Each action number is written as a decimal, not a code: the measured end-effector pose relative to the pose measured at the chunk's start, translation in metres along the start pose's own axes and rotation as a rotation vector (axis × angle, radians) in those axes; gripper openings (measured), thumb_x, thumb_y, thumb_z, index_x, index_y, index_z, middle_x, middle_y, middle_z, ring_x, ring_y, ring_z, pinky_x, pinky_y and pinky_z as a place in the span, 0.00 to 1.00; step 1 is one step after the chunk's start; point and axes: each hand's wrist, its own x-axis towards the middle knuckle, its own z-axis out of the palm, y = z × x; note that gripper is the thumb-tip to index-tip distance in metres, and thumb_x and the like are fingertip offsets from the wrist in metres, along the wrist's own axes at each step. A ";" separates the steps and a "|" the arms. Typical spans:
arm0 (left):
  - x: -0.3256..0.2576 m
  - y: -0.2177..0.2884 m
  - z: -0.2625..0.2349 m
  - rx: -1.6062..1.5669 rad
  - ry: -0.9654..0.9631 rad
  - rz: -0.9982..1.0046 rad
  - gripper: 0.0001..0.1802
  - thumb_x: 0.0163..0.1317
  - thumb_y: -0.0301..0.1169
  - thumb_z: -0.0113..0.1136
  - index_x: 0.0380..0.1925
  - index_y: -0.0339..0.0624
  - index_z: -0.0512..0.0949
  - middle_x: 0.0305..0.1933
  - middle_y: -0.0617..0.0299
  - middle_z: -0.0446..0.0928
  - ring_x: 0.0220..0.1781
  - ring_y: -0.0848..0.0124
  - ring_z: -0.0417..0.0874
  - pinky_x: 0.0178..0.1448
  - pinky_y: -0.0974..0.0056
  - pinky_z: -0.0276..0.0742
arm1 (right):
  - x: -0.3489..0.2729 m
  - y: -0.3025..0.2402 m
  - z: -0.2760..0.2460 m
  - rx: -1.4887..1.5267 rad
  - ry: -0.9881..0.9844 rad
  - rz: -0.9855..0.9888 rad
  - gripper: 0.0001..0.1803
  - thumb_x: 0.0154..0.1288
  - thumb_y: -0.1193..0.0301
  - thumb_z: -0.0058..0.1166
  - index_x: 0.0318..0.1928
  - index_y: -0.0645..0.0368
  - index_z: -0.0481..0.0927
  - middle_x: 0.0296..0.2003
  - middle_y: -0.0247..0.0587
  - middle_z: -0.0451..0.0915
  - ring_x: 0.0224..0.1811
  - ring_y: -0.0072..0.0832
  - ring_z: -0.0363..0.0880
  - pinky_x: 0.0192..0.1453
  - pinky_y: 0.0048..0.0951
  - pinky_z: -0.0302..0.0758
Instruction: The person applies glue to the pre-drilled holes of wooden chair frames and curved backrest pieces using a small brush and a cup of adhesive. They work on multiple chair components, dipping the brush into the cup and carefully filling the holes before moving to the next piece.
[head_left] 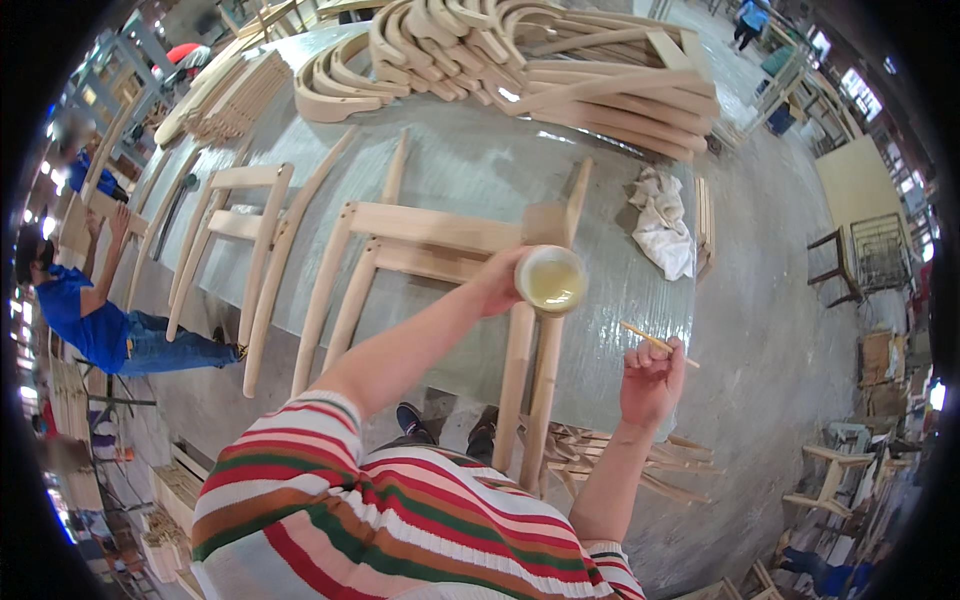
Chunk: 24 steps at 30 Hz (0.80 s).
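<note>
My left hand point(499, 282) is wrapped round a pale cup point(551, 281) with yellowish liquid inside, held over the right side of a wooden chair frame point(430, 225). Between the fingers of my right hand point(652, 385) is a thin yellowish stick point(648, 337), held out to the right of the cup; what its tip is made of is too small to tell. The chair frame lies on the table point(470, 360) with its legs reaching over the near edge. Part of its right joint is hidden behind the cup and my left hand.
A second chair frame point(240, 225) lies to the left. Curved wooden parts point(430, 45) and straight slats point(235, 95) are piled along the far side. A crumpled white cloth point(662, 220) lies at the right edge. A person in blue point(85, 315) works at the left.
</note>
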 end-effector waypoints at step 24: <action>-0.274 0.056 -0.205 -0.118 0.474 0.475 0.16 0.68 0.36 0.47 0.50 0.38 0.69 0.42 0.60 0.77 0.42 0.73 0.79 0.45 0.68 0.76 | 0.007 0.165 0.027 -0.680 0.066 -0.150 0.09 0.68 0.70 0.46 0.40 0.64 0.73 0.33 0.41 0.78 0.36 0.28 0.78 0.48 0.29 0.73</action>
